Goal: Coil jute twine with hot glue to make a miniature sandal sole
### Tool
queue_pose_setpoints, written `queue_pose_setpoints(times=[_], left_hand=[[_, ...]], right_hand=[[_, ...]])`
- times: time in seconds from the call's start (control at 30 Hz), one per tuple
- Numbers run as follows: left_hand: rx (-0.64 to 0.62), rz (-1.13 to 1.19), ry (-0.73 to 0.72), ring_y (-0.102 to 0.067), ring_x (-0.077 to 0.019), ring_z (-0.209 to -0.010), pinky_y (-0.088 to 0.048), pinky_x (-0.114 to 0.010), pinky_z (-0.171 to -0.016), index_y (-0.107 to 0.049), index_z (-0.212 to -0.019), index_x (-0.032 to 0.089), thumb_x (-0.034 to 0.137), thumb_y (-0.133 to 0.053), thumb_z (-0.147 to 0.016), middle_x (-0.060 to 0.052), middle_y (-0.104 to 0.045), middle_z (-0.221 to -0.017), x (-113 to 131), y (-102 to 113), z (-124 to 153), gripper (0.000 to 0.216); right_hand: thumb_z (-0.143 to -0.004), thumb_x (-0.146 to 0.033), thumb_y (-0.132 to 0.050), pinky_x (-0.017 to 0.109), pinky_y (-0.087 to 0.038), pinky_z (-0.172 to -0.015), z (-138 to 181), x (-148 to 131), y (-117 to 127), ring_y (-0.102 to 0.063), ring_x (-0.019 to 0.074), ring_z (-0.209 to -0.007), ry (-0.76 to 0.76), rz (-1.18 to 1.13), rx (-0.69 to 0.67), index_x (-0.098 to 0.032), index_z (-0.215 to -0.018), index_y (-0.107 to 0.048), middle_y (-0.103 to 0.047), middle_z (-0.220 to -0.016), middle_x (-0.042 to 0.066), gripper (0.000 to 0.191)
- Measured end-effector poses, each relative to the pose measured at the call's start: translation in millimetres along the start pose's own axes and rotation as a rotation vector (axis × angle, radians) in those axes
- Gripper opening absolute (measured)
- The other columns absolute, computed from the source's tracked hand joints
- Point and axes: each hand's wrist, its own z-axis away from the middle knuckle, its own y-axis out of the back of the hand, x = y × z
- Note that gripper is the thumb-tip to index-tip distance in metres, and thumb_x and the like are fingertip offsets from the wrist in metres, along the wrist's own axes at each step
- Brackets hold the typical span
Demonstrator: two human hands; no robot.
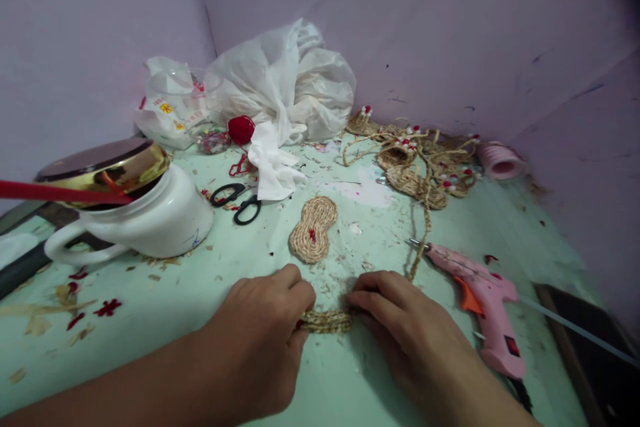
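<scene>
My left hand (270,330) is closed, pinching one end of a small piece of braided straw cord (327,321) with a bit of red at that end. At the other end, the bent fingers of my right hand (395,317) grip the same piece. Its ends are hidden under my fingers. Beyond my hands lies a flat figure-eight straw coil (314,230) with a red mark on it. A pink glue gun (483,300) rests on its side to the right. A loose straw cord (425,240) runs from behind my right hand toward the back.
A white mug (170,220) holding a red stick stands left, near black-handled scissors (237,200). At the back are a white plastic bag (280,80), a red yarn ball (241,129), several straw pieces (430,160) and a pink spool (501,161). A dark tablet-like object (590,347) lies right.
</scene>
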Motion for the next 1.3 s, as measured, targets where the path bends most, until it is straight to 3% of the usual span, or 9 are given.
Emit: queue_pose_setpoints(times=[0.2, 0.37, 0.6, 0.9, 1.17, 1.3], left_hand=[[0.049, 0.014, 0.039, -0.054, -0.02, -0.073, -0.039, -0.034, -0.064, -0.053, -0.081, 0.021, 0.033, -0.057, -0.074, -0.003, -0.056, -0.088, 4, -1, 0, 0.014], [0.144, 0.002, 0.078, -0.055, -0.0198, -0.072, -0.038, -0.033, -0.062, -0.051, -0.079, 0.021, 0.029, -0.05, -0.08, -0.003, -0.056, -0.085, 4, -11, -3, 0.008], [0.126, 0.024, 0.121, -0.055, -0.0208, -0.071, -0.039, -0.035, -0.062, -0.051, -0.076, 0.021, 0.029, -0.051, -0.078, -0.003, -0.055, -0.084, 7, -11, -4, 0.008], [0.102, 0.021, 0.11, -0.055, -0.019, -0.073, -0.038, -0.032, -0.063, -0.054, -0.078, 0.021, 0.028, -0.052, -0.078, -0.002, -0.057, -0.087, 7, -10, -3, 0.008], [0.128, 0.013, 0.135, -0.057, -0.0193, -0.076, -0.036, -0.031, -0.064, -0.051, -0.087, 0.022, 0.026, -0.056, -0.076, -0.001, -0.059, -0.087, 8, -8, -4, 0.013], [0.108, -0.017, 0.094, -0.055, -0.0186, -0.073, -0.036, -0.031, -0.062, -0.049, -0.084, 0.022, 0.024, -0.052, -0.078, -0.001, -0.057, -0.086, 6, -10, -4, 0.007]], right_hand=[[-0.081, 0.001, -0.04, 0.03, -0.055, -0.069, 0, 0, -4, -0.061, 0.018, -0.084, 0.002, -0.028, 0.047, -0.019, -0.093, -0.063, -0.062, -0.093, 0.009, 0.032], [-0.084, -0.003, -0.043, 0.031, -0.054, -0.067, 0, 0, -2, -0.058, 0.0188, -0.083, -0.002, -0.025, 0.046, -0.019, -0.091, -0.062, -0.059, -0.093, 0.009, 0.025], [-0.077, 0.002, -0.04, 0.034, -0.052, -0.064, 0, 3, -7, -0.055, 0.0209, -0.081, 0.003, -0.021, 0.052, -0.017, -0.088, -0.057, -0.058, -0.09, 0.01, 0.027], [-0.082, -0.003, -0.039, 0.028, -0.049, -0.06, 1, 0, -6, -0.057, 0.0171, -0.073, -0.083, -0.08, 0.062, -0.021, -0.086, -0.048, -0.057, -0.083, 0.005, 0.02], [-0.085, -0.006, -0.04, 0.026, -0.048, -0.057, 2, -1, 3, -0.058, 0.0156, -0.069, -0.038, -0.179, 0.025, -0.021, -0.084, -0.05, -0.059, -0.078, 0.004, 0.018], [-0.083, -0.002, -0.042, 0.025, -0.049, -0.06, 1, 0, 3, -0.06, 0.0154, -0.072, 0.01, -0.179, 0.062, -0.021, -0.095, -0.056, -0.063, -0.079, 0.004, 0.027]])
